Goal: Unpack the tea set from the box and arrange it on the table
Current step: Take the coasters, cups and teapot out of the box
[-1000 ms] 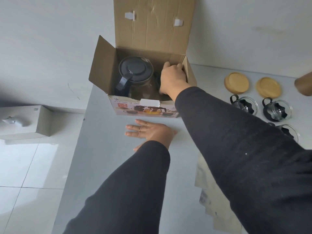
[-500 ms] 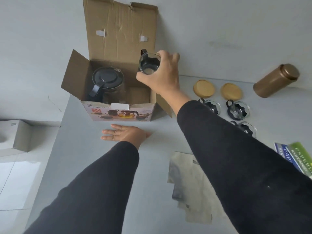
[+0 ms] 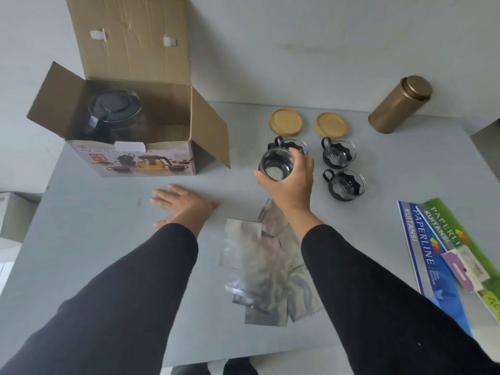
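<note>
An open cardboard box (image 3: 140,161) stands at the table's back left. Inside it sits a glass teapot (image 3: 113,112) with a black lid. My right hand (image 3: 290,182) grips a glass cup (image 3: 274,165) by its rim, just above the table and right of the box. Behind that cup stands another glass cup (image 3: 296,144) in a black holder. Two more such cups (image 3: 338,152) (image 3: 345,184) stand to the right. Two round wooden coasters (image 3: 285,122) (image 3: 330,125) lie behind the cups. My left hand (image 3: 182,207) rests flat on the table in front of the box.
A bronze canister (image 3: 400,104) leans at the back right. Several silvery foil pouches (image 3: 259,266) lie between my arms. Blue and green receipt books (image 3: 454,255) lie at the right edge. The table (image 3: 81,239) ends at the left, with floor beyond.
My right hand lifted a glass cup out of the box and carried it right and down toward the other cups. My left hand stayed flat on the table.
</note>
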{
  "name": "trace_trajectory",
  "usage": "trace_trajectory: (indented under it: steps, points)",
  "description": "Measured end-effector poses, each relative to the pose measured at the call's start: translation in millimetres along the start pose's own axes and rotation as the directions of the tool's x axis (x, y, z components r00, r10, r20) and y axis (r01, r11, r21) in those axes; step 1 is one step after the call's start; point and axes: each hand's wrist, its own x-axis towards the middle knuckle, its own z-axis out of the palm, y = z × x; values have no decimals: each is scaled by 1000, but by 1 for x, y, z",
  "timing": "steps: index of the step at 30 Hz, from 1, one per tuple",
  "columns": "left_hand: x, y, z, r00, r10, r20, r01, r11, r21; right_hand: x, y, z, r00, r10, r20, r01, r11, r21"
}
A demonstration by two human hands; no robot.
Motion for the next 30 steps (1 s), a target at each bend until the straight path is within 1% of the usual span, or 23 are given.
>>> trace_trajectory:
  steps: [4,10,21,30]
  points:
    - [-2,0,5,1000,-3,-29,2,999,-43,-6,35,-11,998,29,55,-26,998,-51]
    - [1,0,8,999,-11,-50,9,999,-46,-2,61,-16,991,49,123,-38,995,-90]
    - [5,2,8,999,-27,-37,26,999,-18,10,72,-19,973,61,225,-34,992,-120]
    - [6,3,9,999,-35,-22,35,999,0,12,73,-18,964,68,256,-51,996,-74]
